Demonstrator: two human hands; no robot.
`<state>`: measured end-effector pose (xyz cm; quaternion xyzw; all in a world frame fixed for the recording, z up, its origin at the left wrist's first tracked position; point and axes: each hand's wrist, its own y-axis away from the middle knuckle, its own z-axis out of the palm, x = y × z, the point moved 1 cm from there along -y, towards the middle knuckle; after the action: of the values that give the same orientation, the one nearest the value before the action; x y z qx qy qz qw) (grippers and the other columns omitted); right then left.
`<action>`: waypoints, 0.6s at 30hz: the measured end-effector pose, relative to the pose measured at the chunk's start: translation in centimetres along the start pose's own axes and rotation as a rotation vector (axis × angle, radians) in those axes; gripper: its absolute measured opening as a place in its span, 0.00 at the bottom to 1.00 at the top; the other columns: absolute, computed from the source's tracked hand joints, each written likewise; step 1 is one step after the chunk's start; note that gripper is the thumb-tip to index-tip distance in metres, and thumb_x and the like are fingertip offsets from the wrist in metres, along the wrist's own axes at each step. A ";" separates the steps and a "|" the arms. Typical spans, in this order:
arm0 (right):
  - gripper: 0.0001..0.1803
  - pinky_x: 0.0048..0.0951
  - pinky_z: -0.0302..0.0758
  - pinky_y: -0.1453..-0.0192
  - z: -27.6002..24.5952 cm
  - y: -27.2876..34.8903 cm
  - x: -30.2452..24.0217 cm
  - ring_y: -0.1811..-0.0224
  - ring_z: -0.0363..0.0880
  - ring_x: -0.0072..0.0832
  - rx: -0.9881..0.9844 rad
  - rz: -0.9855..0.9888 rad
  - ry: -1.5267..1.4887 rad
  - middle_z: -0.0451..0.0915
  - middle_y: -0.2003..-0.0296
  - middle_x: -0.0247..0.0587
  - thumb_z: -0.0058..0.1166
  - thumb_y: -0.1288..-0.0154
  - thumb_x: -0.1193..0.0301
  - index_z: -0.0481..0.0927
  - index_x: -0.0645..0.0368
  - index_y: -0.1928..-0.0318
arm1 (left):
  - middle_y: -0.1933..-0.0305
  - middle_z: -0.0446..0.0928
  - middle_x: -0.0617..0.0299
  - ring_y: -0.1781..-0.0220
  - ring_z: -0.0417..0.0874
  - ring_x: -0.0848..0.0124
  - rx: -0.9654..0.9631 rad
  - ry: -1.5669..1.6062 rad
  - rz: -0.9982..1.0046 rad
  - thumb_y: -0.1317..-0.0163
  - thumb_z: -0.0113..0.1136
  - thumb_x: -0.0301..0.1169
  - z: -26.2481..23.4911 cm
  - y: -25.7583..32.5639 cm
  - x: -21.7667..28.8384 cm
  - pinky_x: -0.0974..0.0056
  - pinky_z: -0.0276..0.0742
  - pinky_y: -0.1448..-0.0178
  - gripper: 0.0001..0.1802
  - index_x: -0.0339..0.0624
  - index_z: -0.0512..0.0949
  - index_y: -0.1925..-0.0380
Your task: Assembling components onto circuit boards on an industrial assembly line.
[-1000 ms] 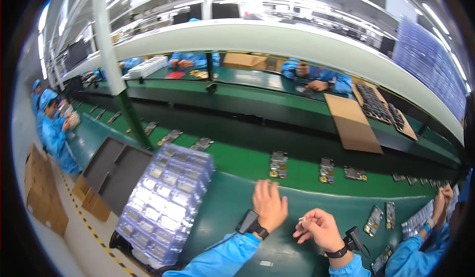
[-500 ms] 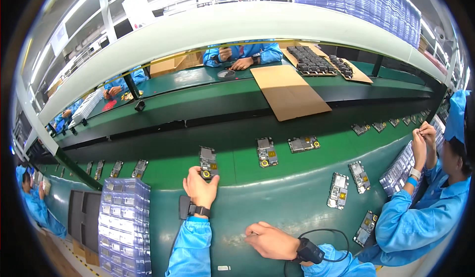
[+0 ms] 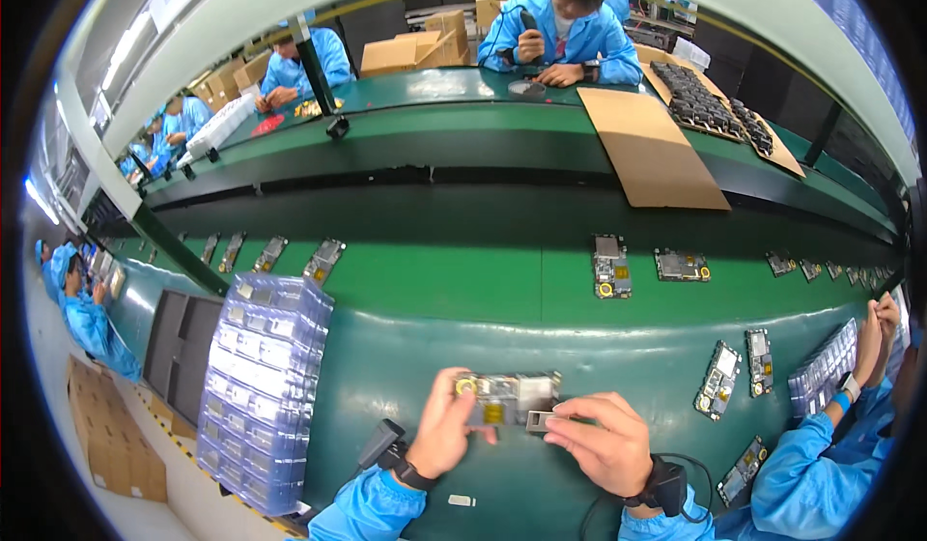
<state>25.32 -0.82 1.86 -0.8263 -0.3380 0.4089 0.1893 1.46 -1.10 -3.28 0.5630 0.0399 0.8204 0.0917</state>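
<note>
Head view: circuit board (image 3: 507, 398) now between both hands.

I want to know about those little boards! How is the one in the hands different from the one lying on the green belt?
The held board is off the table, gripped by the left hand and right hand, lying sideways. The belt board lies flat, untouched, pointing lengthwise away. Both are small circuit boards with gold parts.

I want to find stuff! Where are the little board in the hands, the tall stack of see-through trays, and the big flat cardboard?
circuit board (image 3: 504, 396), head view, its middle, between both hands.
stack of clear trays (image 3: 259, 386), head view, its front side.
cardboard sheet (image 3: 649, 147), head view, its flat middle.
</note>
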 end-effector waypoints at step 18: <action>0.19 0.30 0.79 0.52 2.7 1.9 -0.1 0.54 0.71 0.27 0.096 -0.098 0.070 0.86 0.55 0.22 0.78 0.56 0.69 0.92 0.45 0.59 | 0.53 0.82 0.49 0.60 0.86 0.70 -0.281 -0.181 0.175 0.23 0.44 0.24 2.1 3.7 -0.4 0.64 0.82 0.55 0.15 0.31 0.59 0.41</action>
<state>23.88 -2.14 -0.82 -0.8126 -0.3512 0.3855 0.2602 3.22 -4.86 -2.27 0.6174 -0.1329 0.7688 0.1009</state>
